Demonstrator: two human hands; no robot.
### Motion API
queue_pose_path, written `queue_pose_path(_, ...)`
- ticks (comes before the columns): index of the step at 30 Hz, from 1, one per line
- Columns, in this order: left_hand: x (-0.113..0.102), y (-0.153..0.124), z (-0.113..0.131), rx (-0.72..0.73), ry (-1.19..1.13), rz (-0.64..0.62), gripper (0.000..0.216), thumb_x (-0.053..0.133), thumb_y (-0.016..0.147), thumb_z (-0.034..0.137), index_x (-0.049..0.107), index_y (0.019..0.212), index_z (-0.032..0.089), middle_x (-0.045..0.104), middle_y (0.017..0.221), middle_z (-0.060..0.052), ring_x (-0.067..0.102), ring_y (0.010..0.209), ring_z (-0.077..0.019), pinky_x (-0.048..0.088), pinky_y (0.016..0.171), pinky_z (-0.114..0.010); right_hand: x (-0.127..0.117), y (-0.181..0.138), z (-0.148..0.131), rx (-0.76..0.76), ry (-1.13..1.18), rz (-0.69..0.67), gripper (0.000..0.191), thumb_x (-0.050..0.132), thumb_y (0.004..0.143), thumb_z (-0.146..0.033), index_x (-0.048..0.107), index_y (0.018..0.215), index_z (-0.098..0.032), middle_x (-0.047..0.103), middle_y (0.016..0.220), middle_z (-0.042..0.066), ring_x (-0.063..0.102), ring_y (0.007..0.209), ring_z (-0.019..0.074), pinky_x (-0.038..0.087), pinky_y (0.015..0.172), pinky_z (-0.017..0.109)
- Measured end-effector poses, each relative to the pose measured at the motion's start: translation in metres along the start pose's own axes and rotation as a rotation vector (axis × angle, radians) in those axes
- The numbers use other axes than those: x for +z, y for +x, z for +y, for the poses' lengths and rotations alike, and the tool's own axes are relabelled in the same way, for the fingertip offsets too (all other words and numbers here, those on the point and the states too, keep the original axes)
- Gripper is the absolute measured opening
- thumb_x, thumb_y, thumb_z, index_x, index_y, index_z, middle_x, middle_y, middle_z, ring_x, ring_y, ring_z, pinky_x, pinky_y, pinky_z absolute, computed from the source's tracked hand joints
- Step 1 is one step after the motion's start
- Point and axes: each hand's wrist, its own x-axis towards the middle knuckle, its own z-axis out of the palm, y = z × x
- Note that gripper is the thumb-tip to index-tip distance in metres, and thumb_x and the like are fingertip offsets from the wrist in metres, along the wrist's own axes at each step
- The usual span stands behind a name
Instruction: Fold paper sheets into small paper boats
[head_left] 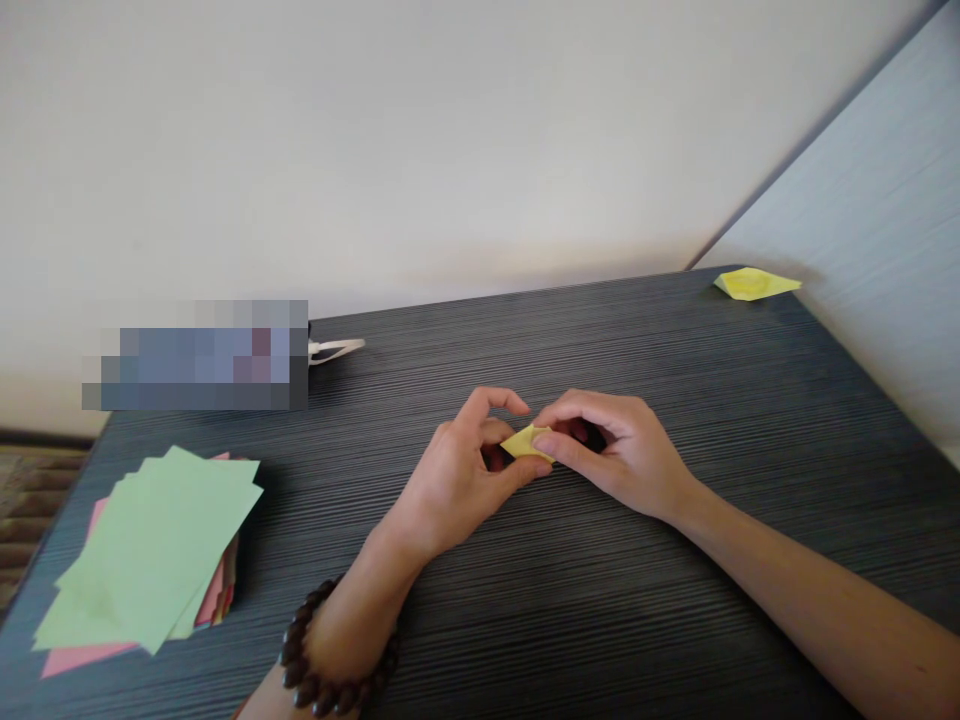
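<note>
Between my two hands, over the middle of the dark table, is a small piece of folded yellow paper [519,442] with a pointed left end. My right hand [611,445] pinches its right part between thumb and fingers. My left hand [469,470] has its thumb along the paper's lower edge and its index finger curled above, apart from the paper. The other left fingers are partly hidden behind the paper. A dark beaded bracelet [300,650] circles my left wrist.
A fanned stack of paper sheets [165,540], green on top with pink below, lies at the left. Behind it is a blurred-out object [202,350] with a white loop [337,350]. Another folded yellow paper [756,284] sits at the table's far right corner. A wall [480,150] rises behind.
</note>
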Motion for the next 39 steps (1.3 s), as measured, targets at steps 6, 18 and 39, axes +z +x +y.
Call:
queue_pose_path(6, 0.0013, -0.0006, 0.0019, 0.001, 0.005, -0.037, 0.036, 0.067, 0.077, 0.031, 0.043, 0.102, 0.023, 0.06, 0.06, 0.008, 0.051, 0.053, -0.009, 0.037, 0.052, -0.019, -0.0002, 0.0007, 0.0013, 0.055, 0.036, 0.017, 0.013, 0.061, 0.084, -0.031, 0.067, 0.079, -0.021, 0.064, 0.067, -0.005, 0.05, 0.056, 0.0064, 0.036, 0.053, 0.021)
queue_pose_path(18, -0.0013, -0.004, 0.0029, 0.079, 0.048, 0.043, 0.011, 0.05, 0.089, 0.029, 0.05, 0.091, 0.018, 0.065, 0.073, 0.002, 0.055, 0.057, -0.0087, 0.041, 0.054, -0.02, -0.0058, 0.0032, 0.0073, 0.137, 0.142, -0.045, 0.017, 0.06, 0.084, -0.035, 0.069, 0.087, -0.021, 0.069, 0.076, -0.001, 0.058, 0.064, 0.0113, 0.042, 0.057, 0.024)
queue_pose_path(39, -0.0041, -0.0008, -0.0019, 0.201, 0.225, 0.185, 0.011, 0.057, 0.086, 0.027, 0.065, 0.088, 0.02, 0.064, 0.073, 0.001, 0.052, 0.061, -0.01, 0.041, 0.059, -0.023, -0.0046, 0.0031, 0.0055, -0.128, -0.06, -0.055, 0.009, 0.058, 0.085, -0.025, 0.062, 0.083, -0.018, 0.059, 0.07, -0.001, 0.051, 0.06, 0.0087, 0.039, 0.057, 0.023)
